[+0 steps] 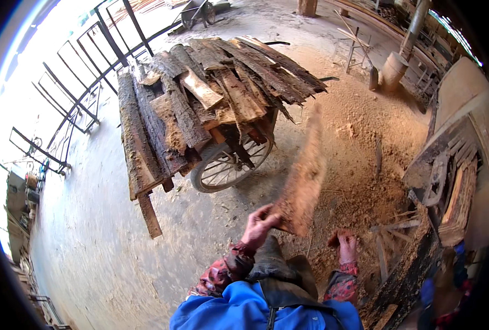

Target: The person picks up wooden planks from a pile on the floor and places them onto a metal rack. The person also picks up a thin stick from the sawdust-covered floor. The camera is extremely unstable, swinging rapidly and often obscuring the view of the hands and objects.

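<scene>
My left hand [260,226] is closed on the lower end of a rough slab of bark-covered wood [305,184]. The slab stands tilted upward in front of me, its upper part blurred by motion. Low over the sawdust to the right is my right hand [347,246], apart from the slab; its fingers are partly smeared and brownish, so their grip is unclear. Beyond the slab, a cart with a spoked wheel [203,175] bears a heap of bark slabs [192,113], some jutting over its near edge.
Sawdust [360,148] covers the ground right of the cart. At the right stand a wooden machine frame [453,132] and a split log [457,206]. Someone's blue sleeve [427,291] shows at lower right. Metal frames [79,102] line the left, with a wheelbarrow [197,12] behind.
</scene>
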The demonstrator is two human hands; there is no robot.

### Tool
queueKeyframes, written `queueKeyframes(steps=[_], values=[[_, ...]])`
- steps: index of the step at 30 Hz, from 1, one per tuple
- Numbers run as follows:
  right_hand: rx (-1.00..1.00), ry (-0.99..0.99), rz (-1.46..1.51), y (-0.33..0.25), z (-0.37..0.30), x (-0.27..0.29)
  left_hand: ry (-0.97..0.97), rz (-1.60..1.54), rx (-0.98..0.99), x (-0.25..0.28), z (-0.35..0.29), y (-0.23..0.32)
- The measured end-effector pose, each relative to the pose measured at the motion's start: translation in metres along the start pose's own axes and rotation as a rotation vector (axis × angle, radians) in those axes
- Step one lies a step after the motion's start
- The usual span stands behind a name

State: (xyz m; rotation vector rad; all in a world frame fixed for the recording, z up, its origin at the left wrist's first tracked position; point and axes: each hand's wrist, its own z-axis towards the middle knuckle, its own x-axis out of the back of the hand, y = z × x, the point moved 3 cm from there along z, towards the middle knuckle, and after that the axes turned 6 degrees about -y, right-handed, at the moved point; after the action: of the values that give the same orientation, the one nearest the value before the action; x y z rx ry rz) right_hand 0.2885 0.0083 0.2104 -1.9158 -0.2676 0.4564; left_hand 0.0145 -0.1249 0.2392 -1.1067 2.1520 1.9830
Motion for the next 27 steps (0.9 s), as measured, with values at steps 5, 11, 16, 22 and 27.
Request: queueKeyframes(steps=[5,11,16,22,27], values=[[-0.161,0.013,0.08,0.047,-0.015,0.009,0.221,-0.111,-0.31,0.056,0.01,0.082],[-0.304,0.083,0.13,0.099,-0.027,0.037,0.454,-0.075,-0.574,0.121,0.009,0.151],[-0.352,0.094,0.075,0.126,-0.018,0.038,0.608,-0.061,-0.576,0.199,-0.003,0.198],[-0.453,0.07,-0.105,0.163,-0.019,0.056,0.739,-0.121,-0.268,0.24,-0.033,0.119],[-0.574,0.118,-0.068,0.189,-0.042,0.069,0.6,-0.104,0.158,0.204,-0.046,-0.002]])
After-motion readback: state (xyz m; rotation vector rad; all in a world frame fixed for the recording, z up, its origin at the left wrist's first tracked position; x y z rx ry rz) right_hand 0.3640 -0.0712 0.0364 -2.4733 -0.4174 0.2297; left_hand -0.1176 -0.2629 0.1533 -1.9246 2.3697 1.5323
